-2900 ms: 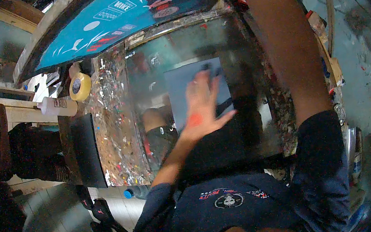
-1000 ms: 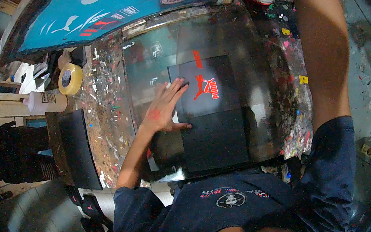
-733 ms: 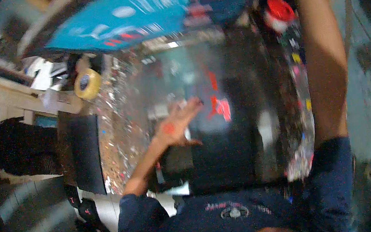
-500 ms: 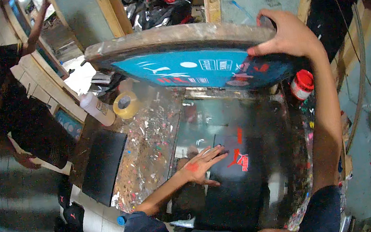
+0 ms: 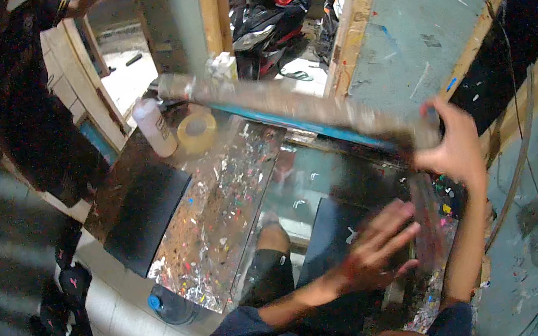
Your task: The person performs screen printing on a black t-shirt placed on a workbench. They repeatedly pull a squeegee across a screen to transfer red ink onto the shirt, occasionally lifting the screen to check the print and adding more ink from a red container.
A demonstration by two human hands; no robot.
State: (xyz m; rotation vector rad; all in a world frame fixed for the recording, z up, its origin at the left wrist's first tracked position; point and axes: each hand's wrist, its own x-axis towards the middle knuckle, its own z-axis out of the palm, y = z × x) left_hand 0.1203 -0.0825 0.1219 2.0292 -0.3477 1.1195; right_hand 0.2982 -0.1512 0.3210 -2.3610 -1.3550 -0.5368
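Observation:
My right hand (image 5: 448, 146) grips the right end of a wooden screen-printing frame (image 5: 301, 103), thumb below and fingers over the edge. The frame stands raised along the far side of the table, seen nearly edge-on. Only a thin strip of its blue mesh (image 5: 326, 129) shows. My left hand (image 5: 383, 241), smeared by motion, has its fingers stretched out over a black sheet (image 5: 324, 229). The sheet lies on a glass plate (image 5: 291, 196) set in the table. Whether the hand touches the sheet I cannot tell. The hand and arm hide much of the sheet.
A paint-spattered table (image 5: 218, 204) holds a second black sheet (image 5: 150, 218), a pale bottle (image 5: 155, 127) and a tape roll (image 5: 197, 132). Below stands a blue-capped bottle (image 5: 171, 306). Black printed pieces (image 5: 84, 331) hang at left. Another person (image 5: 34, 106) stands there. A motorcycle (image 5: 270, 16) is beyond.
My left hand has moved right across the black sheet, over where the red print showed. The frame now appears more edge-on, with my right hand still on it. The view has shifted.

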